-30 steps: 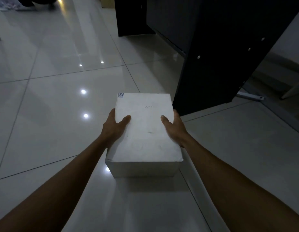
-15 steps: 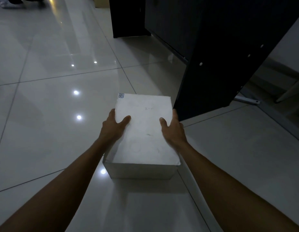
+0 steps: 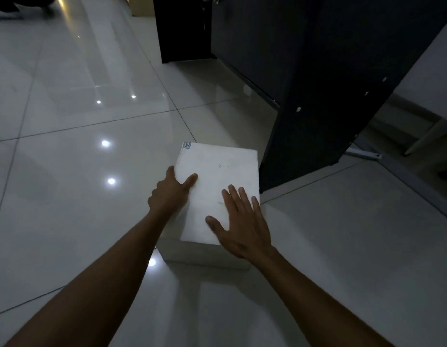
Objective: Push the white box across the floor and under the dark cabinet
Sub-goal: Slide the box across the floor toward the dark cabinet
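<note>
Writing on the top of the white box (image 3: 217,176) says "Z-11" in thin, faint pen. A small blue sticker (image 3: 187,145) sits on the far left corner of the top. It has tiny marks on it, but they are too small to read.

The white box sits flat on the shiny tiled floor (image 3: 67,196). Its far right corner is just beside the bottom edge of the dark cabinet (image 3: 330,96). The box is out in the open, not under the cabinet.

The left hand (image 3: 171,194) holds the left side of the box. Its thumb lies on the top and its fingers curl down over the edge. The right hand (image 3: 242,226) is open and flat, with fingers spread wide. It lies over the near right part of the top and grips nothing. Whether the palm really presses on the box cannot be told.

The side panel of the cabinet stands right next to the box and comes down to the floor there. It has a few small round silver dots on it. A second dark cabinet (image 3: 182,28) stands farther back. A pale bar (image 3: 362,154) lies on the floor to the right of the near cabinet. Little bright spots of light shine on the tiles at the left.
</note>
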